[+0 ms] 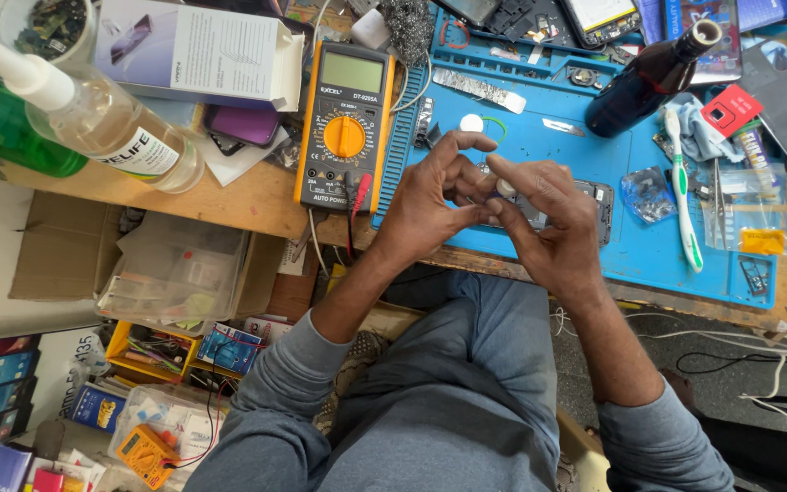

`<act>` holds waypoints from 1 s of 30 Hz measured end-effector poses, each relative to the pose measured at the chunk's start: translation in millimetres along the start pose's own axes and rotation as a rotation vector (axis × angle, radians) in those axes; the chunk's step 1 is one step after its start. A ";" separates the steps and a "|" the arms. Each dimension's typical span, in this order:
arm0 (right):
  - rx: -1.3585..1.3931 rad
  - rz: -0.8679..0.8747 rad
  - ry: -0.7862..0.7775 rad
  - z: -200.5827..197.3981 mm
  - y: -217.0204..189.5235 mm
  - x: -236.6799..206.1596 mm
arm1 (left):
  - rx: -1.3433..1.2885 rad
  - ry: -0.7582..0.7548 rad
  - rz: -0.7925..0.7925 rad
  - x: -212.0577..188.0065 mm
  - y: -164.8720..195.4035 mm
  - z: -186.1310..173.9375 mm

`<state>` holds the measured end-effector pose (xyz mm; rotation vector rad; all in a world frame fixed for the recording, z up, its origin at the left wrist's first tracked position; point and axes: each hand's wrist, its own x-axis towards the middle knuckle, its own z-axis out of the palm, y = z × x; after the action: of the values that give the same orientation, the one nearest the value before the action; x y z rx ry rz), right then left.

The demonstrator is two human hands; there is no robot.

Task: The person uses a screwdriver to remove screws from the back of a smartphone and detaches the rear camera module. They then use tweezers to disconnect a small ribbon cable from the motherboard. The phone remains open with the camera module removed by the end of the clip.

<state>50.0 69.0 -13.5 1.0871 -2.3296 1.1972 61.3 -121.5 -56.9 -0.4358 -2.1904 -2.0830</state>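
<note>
Head view: both hands meet over the blue work mat [539,146], the left hand [430,196] and right hand [548,223] pinching a small pale disc [505,186] between fingertips, lifted above the opened phone [594,205] for close handling. A yellow multimeter [343,123] lies at ten o'clock, a toothbrush [682,187] at three.

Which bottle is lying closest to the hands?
The dark bottle on the blue mat, tilted beside the toothbrush. The clear bottle and green bottle lie farther left.

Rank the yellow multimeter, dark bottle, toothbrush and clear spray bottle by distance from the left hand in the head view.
From the left hand:
1. Yellow multimeter, just to its left.
2. Toothbrush, right, on the blue mat.
3. Dark bottle, upper right; close to the toothbrush's distance.
4. Clear spray bottle, far left.
</note>
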 end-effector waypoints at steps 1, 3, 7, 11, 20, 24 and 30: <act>-0.011 -0.014 -0.013 -0.4 -0.1 0.5 | 0.030 0.022 0.015 0.4 1.0 1.2; -0.056 -0.035 -0.019 -1.9 -1.0 0.4 | -0.008 -0.075 0.090 -2.5 3.2 -5.3; -0.077 -0.031 -0.018 -3.0 -3.3 -0.5 | -0.047 -0.057 -0.016 -4.3 6.6 -3.0; -0.039 -0.016 -0.003 -1.4 -3.0 0.3 | 0.034 -0.013 0.003 0.0 5.8 0.4; 0.142 0.107 -0.034 0.1 -4.7 -4.0 | 0.007 0.007 -0.046 -1.5 -3.3 1.6; 0.070 0.012 0.028 1.7 -3.0 -2.8 | 0.088 -0.077 0.004 -2.0 0.7 -3.1; 0.100 0.067 0.045 7.2 0.7 -5.2 | 0.171 0.097 -0.145 3.4 4.3 9.9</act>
<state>53.4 66.0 -21.2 1.0108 -2.3108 1.3614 60.4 -111.1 -52.5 -0.1622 -2.3801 -1.9151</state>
